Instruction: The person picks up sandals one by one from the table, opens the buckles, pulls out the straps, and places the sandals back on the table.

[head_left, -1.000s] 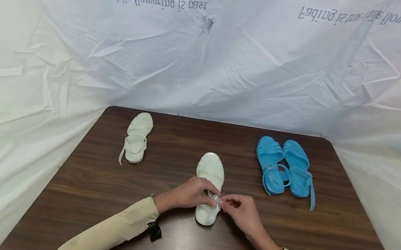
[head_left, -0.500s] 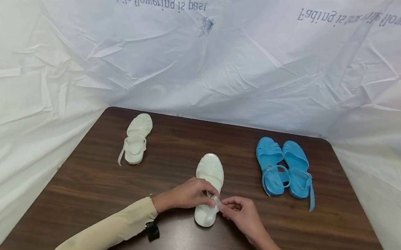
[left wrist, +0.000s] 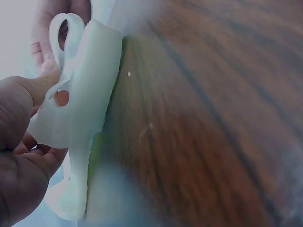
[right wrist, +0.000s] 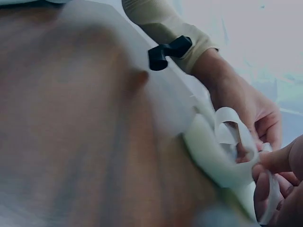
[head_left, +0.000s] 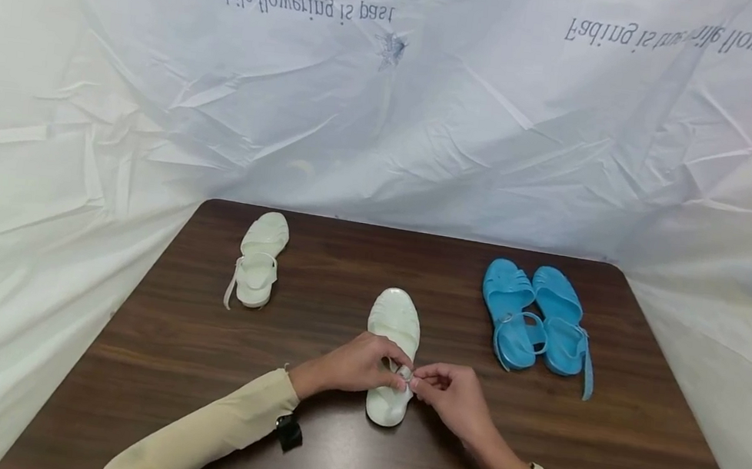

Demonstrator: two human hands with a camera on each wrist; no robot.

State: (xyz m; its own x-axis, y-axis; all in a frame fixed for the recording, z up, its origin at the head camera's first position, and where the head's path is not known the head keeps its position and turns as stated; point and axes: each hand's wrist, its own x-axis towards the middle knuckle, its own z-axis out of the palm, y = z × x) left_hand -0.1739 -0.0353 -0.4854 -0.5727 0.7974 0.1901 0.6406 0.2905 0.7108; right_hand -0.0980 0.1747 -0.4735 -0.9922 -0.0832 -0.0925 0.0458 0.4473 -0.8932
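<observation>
A white sandal [head_left: 395, 320] lies toe away from me on the brown table, between my hands. My left hand [head_left: 361, 363] reaches over its middle and pinches the ankle strap near the buckle. From the right, my right hand [head_left: 457, 402] pinches the strap at the buckle with thumb and forefinger. In the left wrist view the sandal [left wrist: 94, 75] is seen from the side, with its looped strap [left wrist: 71, 38] and my left hand [left wrist: 23, 151] at its edge. The right wrist view has the strap [right wrist: 236, 127] rising over the heel; fingertips partly hide the buckle.
Another white sandal [head_left: 264, 237] lies at the back left of the table [head_left: 346, 254], its strap hanging out to the side. Two blue sandals [head_left: 508, 284] lie side by side at the right. A white printed sheet [head_left: 374, 126] hangs behind the table.
My right hand moved slightly down and right, then back up to the buckle. My left hand keeps nearly the same place, and the sandals stay put.
</observation>
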